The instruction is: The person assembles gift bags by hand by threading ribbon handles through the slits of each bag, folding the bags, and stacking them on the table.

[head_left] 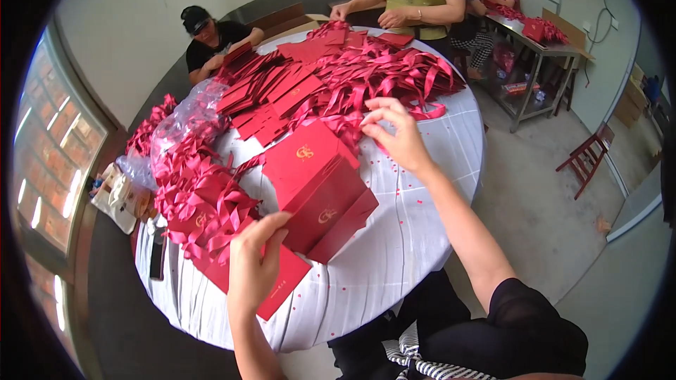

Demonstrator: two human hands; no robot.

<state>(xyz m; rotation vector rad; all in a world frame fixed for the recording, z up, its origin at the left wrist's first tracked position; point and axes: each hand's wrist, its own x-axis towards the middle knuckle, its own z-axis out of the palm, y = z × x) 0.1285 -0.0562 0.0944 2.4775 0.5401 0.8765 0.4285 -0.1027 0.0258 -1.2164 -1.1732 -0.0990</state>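
Observation:
My left hand (255, 260) is at the near left of the table with its fingers curled. It is in front of a flat red paper bag (278, 299); what its fingers hold, if anything, is hidden. My right hand (400, 135) is raised over the near side of the heap, thumb and fingers curved and apart, close to a pink-red ribbon (348, 125). Between my hands stands a stack of red paper bags (317, 193) with gold emblems. Left of it, ribbons with bags (204, 200) lie bunched together.
A large heap of red bags and ribbons (394, 70) covers the far part of the round white-clothed table (401, 239). Clear plastic (186, 116) lies at the left. Two people work across the table; others sit at a metal table (528, 46) behind. A wooden stool (588, 158) is at the right.

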